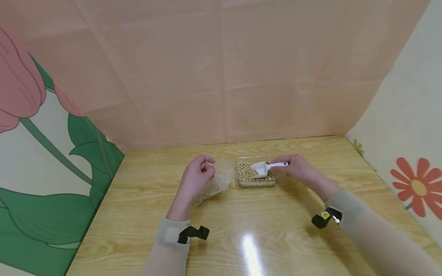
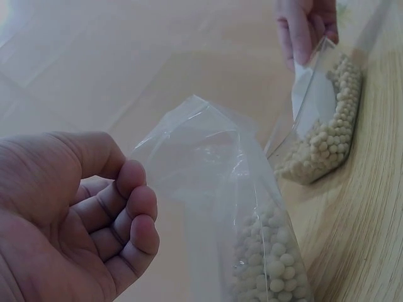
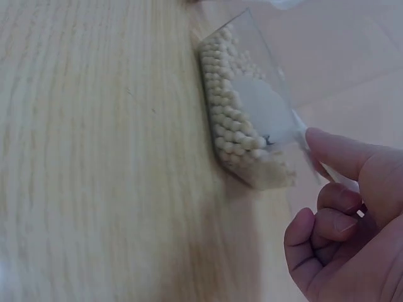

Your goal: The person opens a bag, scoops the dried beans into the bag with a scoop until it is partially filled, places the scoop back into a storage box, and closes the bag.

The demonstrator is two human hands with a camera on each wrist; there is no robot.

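Note:
My left hand (image 1: 197, 175) pinches the upper edge of a clear plastic bag (image 2: 211, 148), its fingers curled. Pale round soybeans (image 2: 267, 258) fill the bag's lower part, which leans on the table. Right of the bag stands a clear rectangular container (image 1: 257, 184) holding more soybeans (image 1: 244, 170). My right hand (image 1: 295, 165) grips the handle of a white scoop (image 1: 261, 169) at the container's right side. The scoop's head lies inside the container, down among the beans, as the right wrist view also shows.
Both things stand on a light wood-grain table (image 1: 221, 226), towards its back edge. A pink sheet (image 1: 221, 76) hangs behind it. Painted flower panels flank the table on the left and right. Each forearm wears a black wrist camera mount (image 1: 193, 233).

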